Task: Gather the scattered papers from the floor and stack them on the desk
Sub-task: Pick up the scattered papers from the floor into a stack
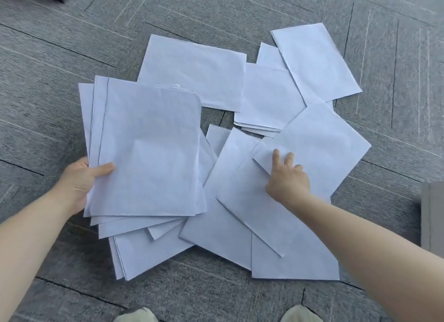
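Papers were all over the grey carpet tiles, mostly blank white sheets overlapping across the middle of the frame. Left hand was clamped on a bundle of sheets at center left, thumb on top, other fingers hidden underneath. Right hand was pressing down on a tilted sheet at center right, fingers spread apart and not gripping anything. Two shoe tips poked in at the bottom edge. No desk in view, so everything was on the floor or in hand.
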{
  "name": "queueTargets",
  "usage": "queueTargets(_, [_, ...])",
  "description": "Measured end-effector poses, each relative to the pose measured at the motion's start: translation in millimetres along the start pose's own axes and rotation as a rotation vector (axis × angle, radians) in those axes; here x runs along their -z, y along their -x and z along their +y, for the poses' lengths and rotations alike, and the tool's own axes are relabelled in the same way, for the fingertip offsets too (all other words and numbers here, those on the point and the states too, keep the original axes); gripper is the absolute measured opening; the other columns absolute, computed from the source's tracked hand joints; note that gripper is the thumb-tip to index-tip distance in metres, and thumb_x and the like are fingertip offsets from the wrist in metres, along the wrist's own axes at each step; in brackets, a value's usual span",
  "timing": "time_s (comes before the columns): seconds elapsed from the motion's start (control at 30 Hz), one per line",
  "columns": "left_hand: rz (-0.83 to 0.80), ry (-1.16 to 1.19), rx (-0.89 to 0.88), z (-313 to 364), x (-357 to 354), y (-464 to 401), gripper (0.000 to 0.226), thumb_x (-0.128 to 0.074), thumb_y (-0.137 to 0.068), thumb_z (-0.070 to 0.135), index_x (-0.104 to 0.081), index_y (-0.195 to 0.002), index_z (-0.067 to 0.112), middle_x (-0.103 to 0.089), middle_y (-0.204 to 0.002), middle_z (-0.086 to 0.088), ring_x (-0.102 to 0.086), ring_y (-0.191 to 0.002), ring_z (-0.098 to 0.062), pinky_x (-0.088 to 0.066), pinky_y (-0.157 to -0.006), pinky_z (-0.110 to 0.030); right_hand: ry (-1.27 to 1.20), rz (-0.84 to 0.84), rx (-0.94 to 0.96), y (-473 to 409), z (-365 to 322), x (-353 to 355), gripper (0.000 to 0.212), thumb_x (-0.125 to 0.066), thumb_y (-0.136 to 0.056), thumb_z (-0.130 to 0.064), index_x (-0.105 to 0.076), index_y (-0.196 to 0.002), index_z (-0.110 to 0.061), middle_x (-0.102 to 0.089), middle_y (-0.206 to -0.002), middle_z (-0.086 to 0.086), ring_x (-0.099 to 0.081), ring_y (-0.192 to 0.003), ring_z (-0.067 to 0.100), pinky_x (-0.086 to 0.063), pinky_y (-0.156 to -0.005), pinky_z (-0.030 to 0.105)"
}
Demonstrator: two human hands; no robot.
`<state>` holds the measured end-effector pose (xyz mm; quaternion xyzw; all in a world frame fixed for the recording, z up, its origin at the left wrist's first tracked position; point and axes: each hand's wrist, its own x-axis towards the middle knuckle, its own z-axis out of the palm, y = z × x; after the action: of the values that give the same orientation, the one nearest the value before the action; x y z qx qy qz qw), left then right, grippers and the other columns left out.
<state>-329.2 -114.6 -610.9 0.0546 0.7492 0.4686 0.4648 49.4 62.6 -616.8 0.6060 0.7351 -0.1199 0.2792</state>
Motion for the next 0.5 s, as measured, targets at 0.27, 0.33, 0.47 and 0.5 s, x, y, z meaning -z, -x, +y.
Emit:
queueTargets(0.27, [0.019,-0.001,0.010,6,12,5,0.020,-0.061,-0.087,-0.001,-0.069,-0.080,0.015,-0.074,-0.065,0.012,-0.069,-0.056,-0.004,-0.060,-0.062,-0.027,0.130,0.195,0.256,10,14,14,0.029,-0.040,-0.084,0.002,-0.051,-0.110,-0.005,-0.062,-0.104,0.014,-0.065,-0.087,0.035,-0.037,-0.061,0.034])
queueTargets(0.33, [0.031,-0.018,0.012,3,11,7,0.019,-0.060,-0.088,-0.001,-0.064,-0.082,0.017,-0.072,-0.062,0.014,-0.068,-0.055,-0.002,-0.061,-0.065,-0.034,0.128,0.172,0.345,29,8,14,0.027,-0.039,-0.083,0.000,-0.054,-0.105,-0.006,-0.064,-0.099,0.012,-0.066,-0.085,0.035,-0.036,-0.061,0.033])
queueTargets(0.47, [0.040,-0.027,0.024,-6,11,8,0.020,-0.061,-0.087,-0.001,-0.067,-0.079,0.015,-0.073,-0.063,0.014,-0.069,-0.056,-0.003,-0.059,-0.063,-0.032,0.214,0.088,0.484,71,-17,-7,0.030,-0.037,-0.083,-0.004,-0.054,-0.107,-0.008,-0.058,-0.101,0.011,-0.064,-0.082,0.029,-0.031,-0.054,0.032])
queueTargets(0.5, [0.038,-0.031,0.030,-7,12,7,0.020,-0.061,-0.087,-0.001,-0.069,-0.078,0.015,-0.073,-0.063,0.013,-0.069,-0.057,-0.004,-0.059,-0.063,-0.031,0.238,0.077,0.492,77,-23,-13,0.032,-0.037,-0.083,-0.005,-0.053,-0.110,-0.006,-0.055,-0.105,0.013,-0.062,-0.083,0.029,-0.029,-0.052,0.032])
